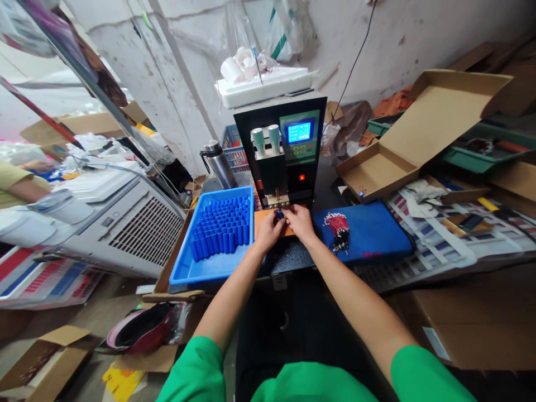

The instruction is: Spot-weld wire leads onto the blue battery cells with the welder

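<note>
My left hand [268,229] and my right hand [298,221] meet on an orange plate [260,218] under the electrodes of a black spot-welding machine [281,151]. Between their fingertips they pinch a small blue battery cell [280,214], held right below the welding pins. A blue tray [211,268] with several upright blue cells [220,226] stands just left of my left hand. On a blue pad [372,231] to the right of my right hand lies a bundle of red wires [337,226].
An open cardboard box [377,167] sits at the right rear, a steel flask [216,162] left of the machine. A white fan unit [125,218] stands at the left. Another person's arm [20,187] shows at the far left edge. Cartons litter the floor.
</note>
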### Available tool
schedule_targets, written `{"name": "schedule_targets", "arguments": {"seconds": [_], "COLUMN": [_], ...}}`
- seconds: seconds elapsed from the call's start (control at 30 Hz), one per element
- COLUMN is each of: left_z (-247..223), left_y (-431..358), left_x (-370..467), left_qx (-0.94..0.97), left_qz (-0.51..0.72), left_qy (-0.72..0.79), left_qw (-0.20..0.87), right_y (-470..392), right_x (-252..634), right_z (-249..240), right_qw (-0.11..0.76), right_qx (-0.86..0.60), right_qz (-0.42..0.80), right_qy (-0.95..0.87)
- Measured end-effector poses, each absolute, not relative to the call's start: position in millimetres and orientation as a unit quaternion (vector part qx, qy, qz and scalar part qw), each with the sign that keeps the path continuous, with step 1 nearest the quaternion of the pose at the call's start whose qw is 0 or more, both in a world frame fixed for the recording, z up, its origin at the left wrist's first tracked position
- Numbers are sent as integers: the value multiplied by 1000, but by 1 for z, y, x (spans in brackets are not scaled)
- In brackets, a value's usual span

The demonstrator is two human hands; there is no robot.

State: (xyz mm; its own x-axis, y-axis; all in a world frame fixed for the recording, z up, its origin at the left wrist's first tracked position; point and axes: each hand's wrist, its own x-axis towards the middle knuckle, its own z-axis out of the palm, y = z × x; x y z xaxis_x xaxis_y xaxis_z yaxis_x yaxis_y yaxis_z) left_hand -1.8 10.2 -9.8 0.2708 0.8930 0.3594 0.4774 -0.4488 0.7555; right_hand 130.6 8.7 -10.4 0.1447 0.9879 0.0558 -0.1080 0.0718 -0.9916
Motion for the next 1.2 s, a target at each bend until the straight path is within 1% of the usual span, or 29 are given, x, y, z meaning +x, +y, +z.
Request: {"name": "schedule_targets", "arguments": {"seconds": [0.1, 0.27, 0.43, 0.5, 0.6, 0.67, 0.73, 0.8, 0.9, 0.97, 1.03, 1.13, 1.2], "left_z": [-10, -12, -10, -8, -6, -5, -3, -1, 3, 5, 5, 4, 3], "left_y": [9, 10, 11, 12, 14, 15, 16, 16, 16, 15, 15, 15, 15], "left_x": [-2, -3, -3, -2, -2, -3, -3, -3, -2, -2, -2, -2, -3], "left_qx": [752, 756, 790, 797, 790, 783, 780, 783, 792, 794, 792, 788, 785], "left_qz": [392, 393, 386, 389, 391, 386, 375, 360, 339, 333, 332, 333, 334], "left_qy": [461, 446, 422, 407, 416, 433, 444, 451, 457, 459, 461, 464, 465], "left_qw": [261, 273, 223, 218, 222, 224, 232, 233, 221, 219, 222, 228, 235], "right_y": [2, -16, -28, -24, -9, 4, 18, 33, 54, 66, 75, 83, 86], "right_x": [133, 137, 135, 140, 171, 208, 253, 298, 348, 366, 374, 377, 380], "right_z": [-8, 3, 15, 17, 22, 28, 36, 45, 53, 54, 50, 41, 35], "right_qw": [570, 528, 461, 454, 483, 501, 495, 454, 338, 256, 180, 69, 21], "right_qx": [-523, -565, -619, -625, -630, -637, -653, -682, -723, -733, -740, -751, -753], "right_qz": [405, 321, 219, 203, 175, 132, 77, 28, -15, -29, -23, 22, 51], "right_qy": [-487, -547, -597, -602, -583, -571, -568, -573, -603, -630, -648, -656, -656]}}
